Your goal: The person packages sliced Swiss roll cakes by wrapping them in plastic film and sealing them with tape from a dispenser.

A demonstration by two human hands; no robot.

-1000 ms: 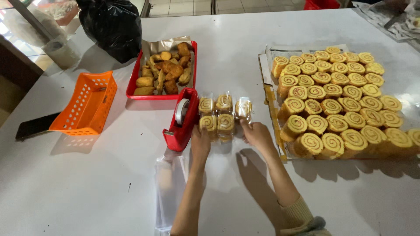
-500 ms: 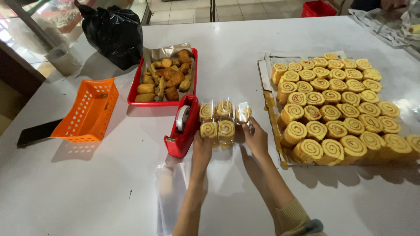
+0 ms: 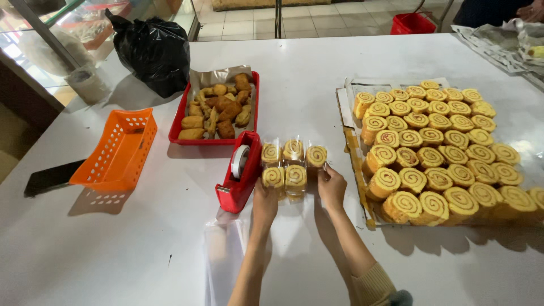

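Observation:
Several roll-cake slices wrapped in clear plastic (image 3: 292,163) stand in two short rows on the white table (image 3: 294,62). My left hand (image 3: 264,201) touches the near left wrapped slice (image 3: 273,178). My right hand (image 3: 331,184) rests against the right side of the group, fingers by the far right wrapped slice (image 3: 316,156). Neither hand has lifted anything. A red tape dispenser (image 3: 239,170) stands right beside my left hand.
A paper-lined tray (image 3: 352,101) at the right holds several unwrapped swirl cake slices (image 3: 436,147). A red tray of fried pastries (image 3: 218,107), an orange basket (image 3: 116,152), a black bag (image 3: 154,52) and a dark phone (image 3: 48,177) lie left. Clear plastic wrappers (image 3: 222,260) sit near me.
Both hands have stayed at the group of wrapped slices, shifting only slightly. The camera has drifted a little.

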